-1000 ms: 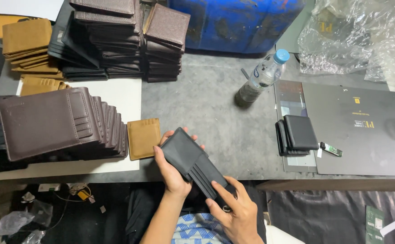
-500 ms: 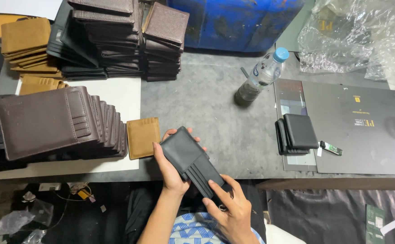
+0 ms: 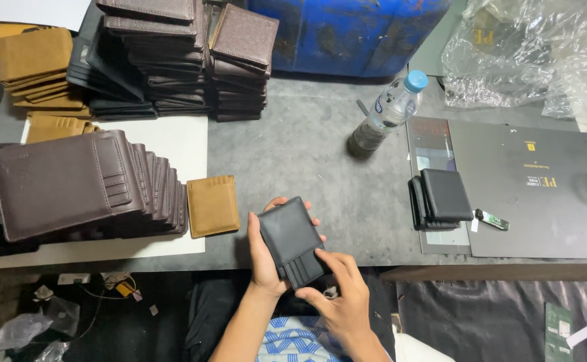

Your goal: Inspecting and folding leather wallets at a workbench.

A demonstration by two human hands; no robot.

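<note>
Holding a black wallet piece (image 3: 291, 240) over the near edge of a grey table (image 3: 307, 154), the left hand (image 3: 264, 258) is clamped around its left side, fingertips showing past the far edge. The right hand (image 3: 342, 295) sits just below, its fingers closed on the lower corner where the card slots are. The grip at that corner looks light, so the piece could well slip and drop into the person's lap, since it hangs at the table's lip rather than resting on it.

Just left of the hands lies a tan card-slot panel (image 3: 212, 205) on a white sheet (image 3: 173, 144), beside a fanned row of dark brown wallet pieces (image 3: 72, 184). To the right, a small stack of black wallets (image 3: 441, 198) rests by a dark flat box (image 3: 535, 188).

Farther back stands a tilted clear water bottle (image 3: 387, 114) with a blue cap; a careless reach could knock it over. Beyond are tall stacks of brown and black wallets (image 3: 173, 60), tan pieces (image 3: 35, 67), a blue drum (image 3: 354, 30) and crumpled clear plastic (image 3: 528, 53).
</note>
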